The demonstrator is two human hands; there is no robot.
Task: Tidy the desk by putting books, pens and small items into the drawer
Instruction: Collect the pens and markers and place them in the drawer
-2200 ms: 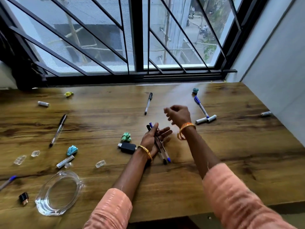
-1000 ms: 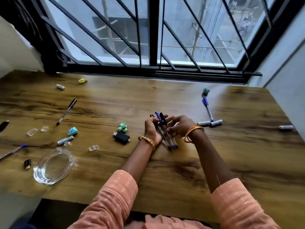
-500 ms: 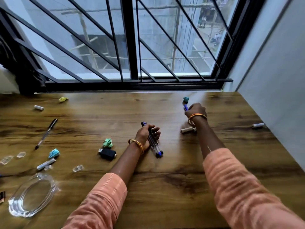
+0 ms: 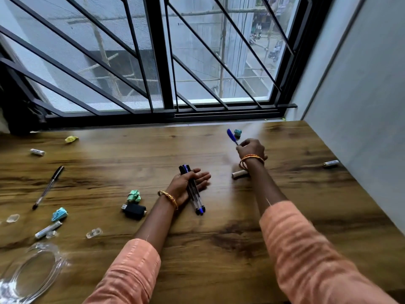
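My left hand (image 4: 186,183) lies palm-up on the wooden desk (image 4: 219,249) at the centre, its thumb folded over a bundle of pens (image 4: 194,194) whose tips point toward me. Farther back and to the right, my right hand (image 4: 251,149) grips a blue-capped pen (image 4: 231,136), cap end raised toward the window. A black pen (image 4: 48,187) lies alone at the left. No drawer or book is in view.
Batteries lie at the far left (image 4: 37,152), left front (image 4: 48,229), right edge (image 4: 331,163) and under my right wrist (image 4: 238,174). Crumpled paper balls (image 4: 134,195), a black adapter (image 4: 134,211), clear plastic bits (image 4: 93,233) and a glass dish (image 4: 32,273) are scattered around.
My right hand left the bundle, reached back right and picked up the blue-capped pen, which is now lifted. My left hand stays on the desk holding the bundle, fingers now more spread.
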